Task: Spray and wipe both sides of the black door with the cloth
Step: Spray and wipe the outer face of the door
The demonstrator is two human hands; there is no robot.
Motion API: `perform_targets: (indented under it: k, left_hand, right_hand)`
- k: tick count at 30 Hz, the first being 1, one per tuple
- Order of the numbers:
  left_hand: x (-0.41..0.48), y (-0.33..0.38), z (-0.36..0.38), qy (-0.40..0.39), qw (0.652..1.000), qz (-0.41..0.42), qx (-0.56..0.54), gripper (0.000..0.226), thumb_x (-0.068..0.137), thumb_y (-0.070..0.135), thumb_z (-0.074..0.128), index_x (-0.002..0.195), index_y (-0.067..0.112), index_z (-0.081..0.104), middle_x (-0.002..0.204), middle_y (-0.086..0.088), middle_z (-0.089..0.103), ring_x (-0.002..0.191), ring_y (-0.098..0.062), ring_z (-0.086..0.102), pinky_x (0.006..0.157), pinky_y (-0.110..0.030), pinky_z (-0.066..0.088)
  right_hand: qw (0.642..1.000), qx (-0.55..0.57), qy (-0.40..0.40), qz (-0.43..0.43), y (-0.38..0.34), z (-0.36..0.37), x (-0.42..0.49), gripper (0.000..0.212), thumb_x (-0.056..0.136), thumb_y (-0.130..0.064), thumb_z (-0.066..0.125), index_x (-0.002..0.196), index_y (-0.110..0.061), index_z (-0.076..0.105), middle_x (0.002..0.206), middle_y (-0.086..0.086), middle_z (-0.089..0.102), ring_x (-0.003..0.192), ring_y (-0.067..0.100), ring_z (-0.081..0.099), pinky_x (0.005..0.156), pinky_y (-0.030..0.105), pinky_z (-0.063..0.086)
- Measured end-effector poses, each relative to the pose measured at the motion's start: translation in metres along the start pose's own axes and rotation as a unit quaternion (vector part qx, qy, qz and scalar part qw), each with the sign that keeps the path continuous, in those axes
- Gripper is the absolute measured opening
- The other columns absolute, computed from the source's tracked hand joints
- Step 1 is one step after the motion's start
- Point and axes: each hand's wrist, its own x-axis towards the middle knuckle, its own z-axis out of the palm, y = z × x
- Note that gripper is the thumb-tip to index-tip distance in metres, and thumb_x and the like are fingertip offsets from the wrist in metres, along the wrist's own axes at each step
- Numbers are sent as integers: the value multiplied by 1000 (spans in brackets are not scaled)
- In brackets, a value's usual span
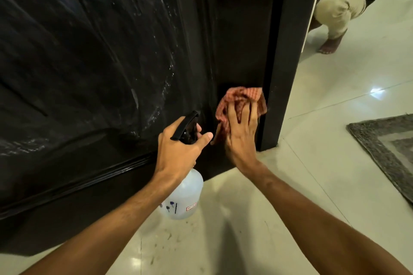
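The black door (93, 69) fills the left and middle of the head view, with wet spray streaks across its glossy panel. My left hand (178, 152) grips the neck of a clear spray bottle (183, 198) with a black trigger head, held low in front of the door. My right hand (241, 134) presses a red checked cloth (239, 100) flat against the door's lower right part, beside its edge. My fingers lie spread over the cloth.
A black door frame post (281, 62) stands just right of the cloth. Another person (337, 11) crouches barefoot behind it at the upper right. A grey rug (384, 140) lies on the pale tiled floor (245, 219) at the right.
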Motion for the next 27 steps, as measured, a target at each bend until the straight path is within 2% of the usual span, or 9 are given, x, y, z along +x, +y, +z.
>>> perform_targets:
  k: [4,7,9,11,15,17,20,23,27]
  left_hand:
    - [-8,-17,1,13,1000,-23,-7,18,85,21,85,88,19,68,83,-11,72,50,-6,55,45,-27,48]
    - [-15,-17,6,15,999,-43,-26,20,84,21,87,82,25,67,87,-14,71,57,-12,57,44,-26,46]
    - [-16,-12,4,20,999,-34,-27,20,84,19,86,82,23,67,83,-12,70,56,-10,57,44,-24,45]
    - [-12,-8,-8,29,999,-21,-27,18,85,17,85,85,18,67,81,-13,70,50,-5,55,43,-23,45]
    - [-9,-15,-13,30,999,-16,-16,18,86,17,85,88,16,67,81,-12,70,48,-4,55,44,-24,46]
    - [-12,-21,-12,31,999,-25,-5,18,86,18,85,87,18,67,80,-11,70,50,-7,55,43,-24,46]
    - [-10,-20,-11,38,998,-40,-22,20,84,22,86,82,28,68,82,-8,70,64,-14,58,45,-25,46]
    - [-8,-9,-18,32,999,-17,-24,18,85,19,85,85,22,68,78,-6,70,55,-9,58,44,-26,47]
    - [-20,-14,-28,41,999,-21,-9,18,86,19,84,87,20,67,78,-5,70,47,-5,56,43,-24,46]
  right_hand:
    - [998,12,42,-38,1,-6,12,64,103,-22,40,163,-23,17,169,17,-1,156,39,-5,126,59,3]
    - [1000,-9,-12,-4,33,8,-39,81,97,-4,56,162,-26,14,168,16,2,156,36,-9,121,67,16]
    - [999,0,-31,19,36,7,-47,80,94,-1,54,161,-25,18,166,13,6,156,34,-11,117,70,22]
    - [1000,19,1,2,10,-2,-14,73,95,-8,46,162,-24,21,166,14,7,156,34,-9,120,68,18]
    - [997,28,60,-37,-17,-12,36,65,103,-20,42,163,-23,18,170,14,-4,157,33,-11,126,49,-3]
    - [999,13,34,-37,-3,0,11,69,102,-16,45,163,-25,14,170,12,-7,157,35,-11,126,56,3]
    - [1000,-12,-9,3,20,8,-34,85,91,5,56,161,-27,19,166,14,8,155,40,2,117,68,26]
    - [999,30,27,8,14,-7,-19,76,89,8,60,154,-23,36,160,16,18,148,43,18,114,62,34]
    - [995,51,75,-38,-5,-20,2,62,95,-1,57,150,-24,42,158,14,21,146,42,24,115,53,29]
